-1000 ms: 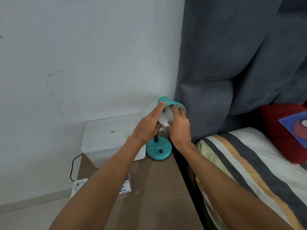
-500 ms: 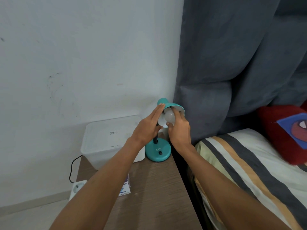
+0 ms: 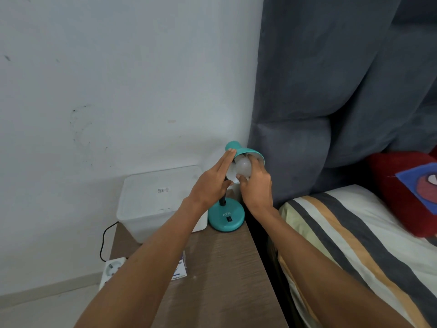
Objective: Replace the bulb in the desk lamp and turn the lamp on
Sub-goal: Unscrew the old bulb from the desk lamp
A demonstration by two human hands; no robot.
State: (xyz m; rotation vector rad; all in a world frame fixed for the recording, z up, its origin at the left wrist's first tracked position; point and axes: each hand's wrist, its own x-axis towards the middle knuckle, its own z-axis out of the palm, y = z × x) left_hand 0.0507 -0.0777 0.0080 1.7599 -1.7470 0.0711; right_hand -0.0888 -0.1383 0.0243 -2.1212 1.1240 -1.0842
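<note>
A: While the right hand [image 3: 256, 185] has its grip closed around the frosted white round bulb [image 3: 243, 167], what is the status of the procedure?

B: The bulb sits in the mouth of the teal metal cone-shaped lamp shade [image 3: 246, 153], at the socket. The thumb is under the bulb and the fingers are over it. Whether this is the old bulb coming out or the new one going in cannot be determined from this view. Thread engagement is hidden inside the shade.

A: And the left hand [image 3: 209, 185]?

B: Its grip is wide, fingers straight, laid flat against the left side of the shade. It braces the shade; it holds nothing.

A: What is left?

B: At minimum, switching on. The bulb is unlit, and the black rocker switch [image 3: 228, 219] on the teal round lamp base [image 3: 225, 218] is untouched. The base stands at the back right of the brown wood-grain counter [image 3: 220, 268], just beside the translucent white plastic lidded box [image 3: 158, 200].

A: Is a spare visible?

B: A small printed cardboard carton [image 3: 181, 271] lies on the counter, partly behind the left forearm. Its contents cannot be determined.
</note>
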